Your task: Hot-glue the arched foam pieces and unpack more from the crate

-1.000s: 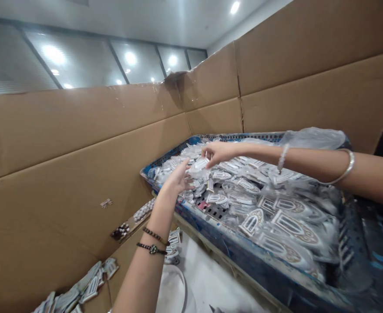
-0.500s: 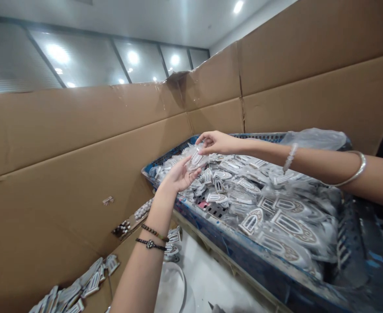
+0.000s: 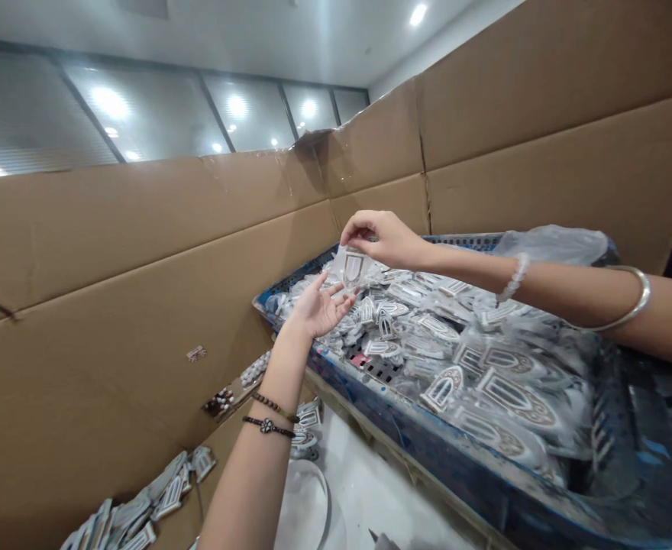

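Between the thumb and fingers of my right hand hangs a small clear plastic bag with an arched white and brown piece inside. My left hand lies just below it, palm up, fingers spread and holding nothing. Whether its fingertips touch the bag's lower end I cannot tell. Both hands are over the far left end of a blue plastic crate. Many similar bagged arched pieces fill the crate in a loose heap.
Tall cardboard walls stand behind and to the left. Loose arched pieces lie in a pile at lower left. A white round container sits beside my left forearm. Small white and dark beads lie along the cardboard. A clear plastic sheet rests at the crate's back.
My right hand has lifted the bagged piece up off my left palm, and the piece now hangs upright. My left hand has opened, its fingers spreading.
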`<state>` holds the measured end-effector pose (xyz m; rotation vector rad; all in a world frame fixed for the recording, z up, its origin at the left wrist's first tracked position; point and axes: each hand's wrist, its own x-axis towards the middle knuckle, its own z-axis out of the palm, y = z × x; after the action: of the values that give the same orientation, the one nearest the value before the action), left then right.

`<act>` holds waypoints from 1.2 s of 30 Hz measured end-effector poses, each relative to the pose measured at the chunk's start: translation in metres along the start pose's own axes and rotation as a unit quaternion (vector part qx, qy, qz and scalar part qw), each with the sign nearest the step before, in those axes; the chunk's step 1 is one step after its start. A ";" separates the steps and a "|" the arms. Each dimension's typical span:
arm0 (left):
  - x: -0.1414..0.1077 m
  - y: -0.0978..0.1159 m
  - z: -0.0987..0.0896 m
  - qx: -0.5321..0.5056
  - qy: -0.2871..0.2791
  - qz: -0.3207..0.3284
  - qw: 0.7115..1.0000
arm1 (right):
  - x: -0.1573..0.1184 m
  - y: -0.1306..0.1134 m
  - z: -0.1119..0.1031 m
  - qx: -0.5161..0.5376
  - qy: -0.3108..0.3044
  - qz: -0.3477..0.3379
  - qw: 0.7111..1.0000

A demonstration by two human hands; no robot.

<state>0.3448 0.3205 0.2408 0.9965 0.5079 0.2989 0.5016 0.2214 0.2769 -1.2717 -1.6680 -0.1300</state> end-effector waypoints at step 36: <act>0.003 -0.004 0.003 0.194 0.051 0.047 0.979 | 0.008 0.017 -0.037 -0.309 -0.038 0.135 0.941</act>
<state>0.3489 0.3179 0.2374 1.3917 0.6284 0.3443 0.5387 0.2124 0.2941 -1.9837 -1.5480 -0.4710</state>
